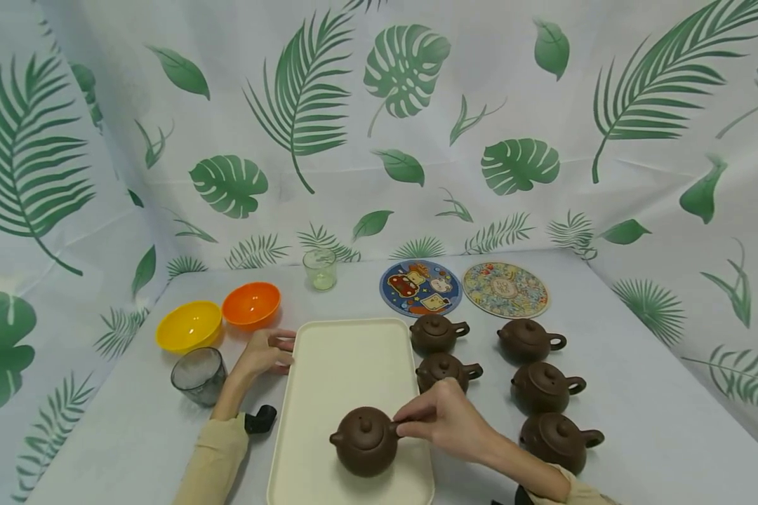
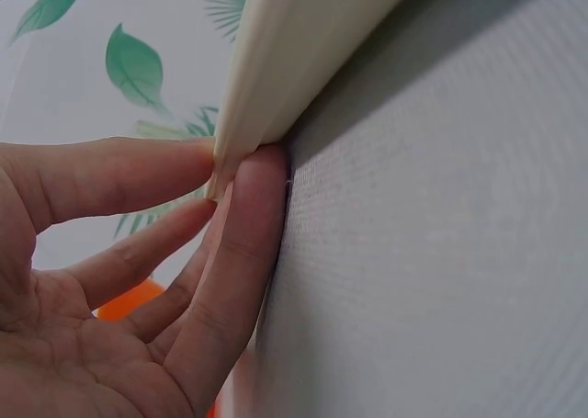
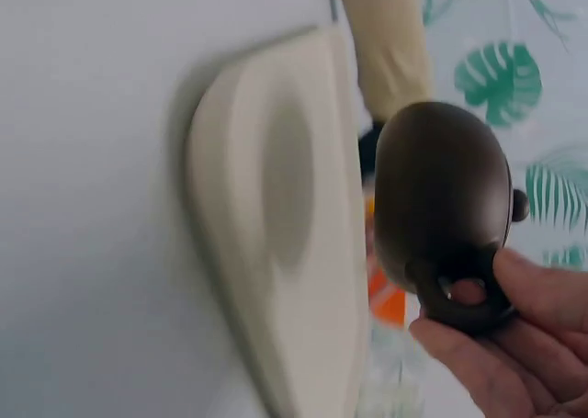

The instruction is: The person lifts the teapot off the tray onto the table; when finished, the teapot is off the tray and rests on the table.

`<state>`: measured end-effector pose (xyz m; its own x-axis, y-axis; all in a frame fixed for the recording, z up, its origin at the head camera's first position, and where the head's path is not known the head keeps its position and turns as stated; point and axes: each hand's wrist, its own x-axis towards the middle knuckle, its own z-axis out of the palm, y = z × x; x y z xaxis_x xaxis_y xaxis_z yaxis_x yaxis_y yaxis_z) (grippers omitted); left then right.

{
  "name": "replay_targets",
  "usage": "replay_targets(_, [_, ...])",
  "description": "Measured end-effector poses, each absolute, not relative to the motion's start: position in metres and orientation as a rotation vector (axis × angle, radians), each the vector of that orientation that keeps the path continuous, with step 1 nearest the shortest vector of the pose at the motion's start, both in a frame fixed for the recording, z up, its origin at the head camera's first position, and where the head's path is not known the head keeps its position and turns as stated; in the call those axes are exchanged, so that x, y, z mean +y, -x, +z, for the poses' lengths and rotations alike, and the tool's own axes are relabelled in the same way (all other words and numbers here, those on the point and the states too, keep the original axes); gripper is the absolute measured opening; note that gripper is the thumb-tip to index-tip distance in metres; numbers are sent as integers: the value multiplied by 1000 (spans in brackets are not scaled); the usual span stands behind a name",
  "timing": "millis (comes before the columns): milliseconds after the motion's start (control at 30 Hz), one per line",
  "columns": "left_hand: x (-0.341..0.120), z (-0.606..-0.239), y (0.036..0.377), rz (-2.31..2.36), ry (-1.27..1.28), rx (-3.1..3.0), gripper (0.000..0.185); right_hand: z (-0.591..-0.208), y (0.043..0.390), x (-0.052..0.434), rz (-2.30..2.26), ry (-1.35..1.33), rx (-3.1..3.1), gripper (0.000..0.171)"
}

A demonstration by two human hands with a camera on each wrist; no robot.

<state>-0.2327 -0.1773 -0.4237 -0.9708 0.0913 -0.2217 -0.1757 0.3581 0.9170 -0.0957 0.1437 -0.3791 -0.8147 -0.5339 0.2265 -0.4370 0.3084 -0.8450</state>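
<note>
My right hand [image 1: 451, 424] pinches the loop handle of a dark brown teapot [image 1: 365, 443], its lid on and its spout pointing left. In the right wrist view the teapot [image 3: 446, 197] hangs above the cream tray [image 3: 312, 326], with a gap and a shadow beneath. My left hand [image 1: 265, 354] is at the tray's left edge; in the left wrist view its fingertips pinch the tray's rim [image 2: 266, 78], one finger tucked under it. Two more teapots, a rear one [image 1: 434, 334] and a nearer one [image 1: 445, 372], stand beside the tray's right edge, the nearer partly behind my right hand.
Further right, three similar teapots [image 1: 546, 387] form a column. Behind are a blue round mat [image 1: 394, 298] and a floral one [image 1: 505, 305]. Left of the tray stand a yellow bowl [image 1: 189, 328], an orange bowl [image 1: 251, 306] and a grey glass [image 1: 198, 379]; a greenish glass [image 1: 320, 270] is at the back.
</note>
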Motion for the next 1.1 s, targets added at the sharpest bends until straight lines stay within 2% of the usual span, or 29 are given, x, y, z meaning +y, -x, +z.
replay_targets(200, [-176, -422, 231, 1660, 61, 2381, 53, -374, 89, 199, -1476, 915, 2571, 11])
replay_targets(367, [-177, -419, 231, 1667, 50, 2368, 54, -376, 81, 227, -1411, 785, 2599, 12])
replay_targets(800, [-178, -423, 233, 1648, 74, 2383, 54, -382, 76, 246, -1332, 640, 2627, 12])
replay_targets(1100, [-179, -424, 232, 1656, 63, 2382, 53, -385, 81, 248, -1177, 680, 2675, 9])
